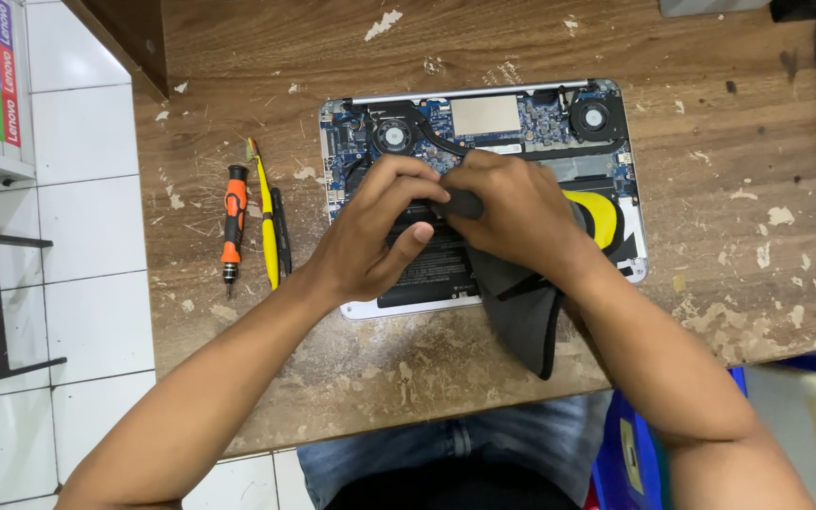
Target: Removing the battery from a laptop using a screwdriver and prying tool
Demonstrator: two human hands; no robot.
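Note:
An opened laptop (pixel 484 118) lies bottom-up on the worn wooden table (pixel 710 189), its blue circuit board, two fans and black battery (pixel 432 274) exposed. My right hand (pixel 512 212) grips a dark tool handle (pixel 460 203) over the middle of the board. My left hand (pixel 380 231) rests on the battery and its fingers touch the same tool from the left. A dark grey cloth (pixel 521 316) with a yellow and black patch (pixel 602 217) lies under my right wrist and drapes over the laptop's front edge.
Left of the laptop lie an orange and black screwdriver (pixel 232 222), a yellow tool (pixel 264 212) and a thin black tool (pixel 281 231). The table's left edge drops to a white tiled floor (pixel 87 236). A blue bin (pixel 630 453) stands at my right knee.

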